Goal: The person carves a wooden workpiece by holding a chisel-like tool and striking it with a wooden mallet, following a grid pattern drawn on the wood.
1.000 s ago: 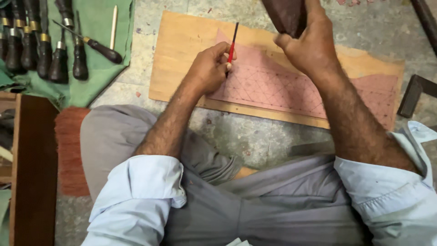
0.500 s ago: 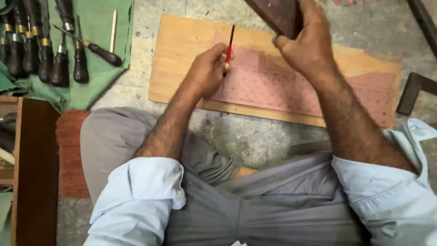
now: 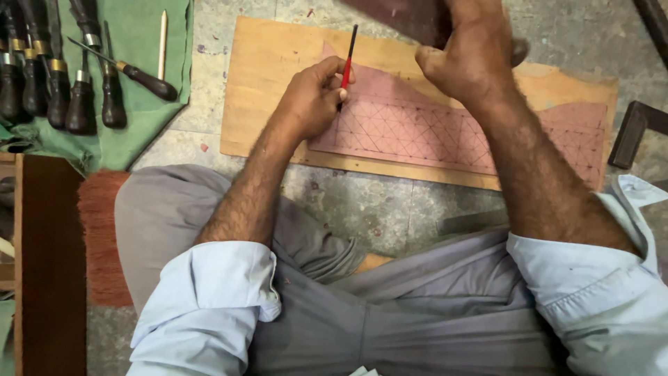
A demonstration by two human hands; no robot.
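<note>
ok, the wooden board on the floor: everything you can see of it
The board is a pale, flat, rectangular plank, lying on the stone floor ahead of the knees. A pinkish sheet with a drawn diamond grid covers its middle and right. The left hand rests on it, holding a red-and-black tool. The right hand hides part of its far edge.

No packages, labels, signs or screens

Nothing of these kinds shows anywhere in the head view: no box, no wrapper, no printed tag, no display.
</note>
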